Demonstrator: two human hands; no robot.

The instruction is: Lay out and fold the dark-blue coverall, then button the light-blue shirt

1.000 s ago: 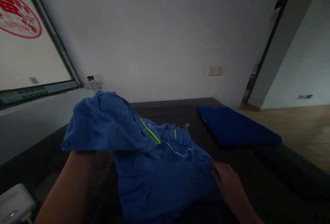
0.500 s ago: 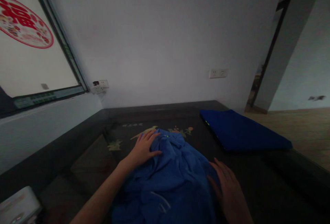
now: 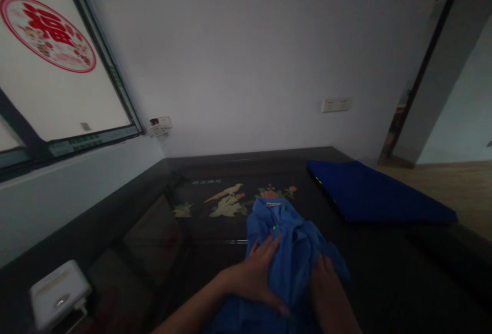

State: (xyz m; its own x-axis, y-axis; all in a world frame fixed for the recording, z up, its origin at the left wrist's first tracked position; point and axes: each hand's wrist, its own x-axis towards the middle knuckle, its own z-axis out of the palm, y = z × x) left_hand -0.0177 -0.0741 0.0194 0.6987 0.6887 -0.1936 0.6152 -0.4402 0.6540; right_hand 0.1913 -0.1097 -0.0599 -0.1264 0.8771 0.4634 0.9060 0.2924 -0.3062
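A blue garment [image 3: 288, 252] with thin neon-green trim lies bunched into a narrow heap on the dark table [image 3: 184, 252], near its front edge. My left hand [image 3: 257, 277] lies on the garment's left side with fingers stretched out and the thumb pressed against the cloth. My right hand [image 3: 326, 288] rests on the garment's right side; cloth folds cover part of its fingers, which look laid flat on the fabric.
A folded dark-blue cloth [image 3: 376, 195] lies on the table's far right. A painted bird-and-flower picture [image 3: 230, 201] shows in the tabletop behind the garment. A white box [image 3: 59, 293] sits at the front left. A window with a red round sticker [image 3: 48, 34] fills the left wall.
The garment, first lifted and spread by my left hand, has been laid down and pushed together into a narrower bundle. Both hands moved closer together on it. The camera shifted left.
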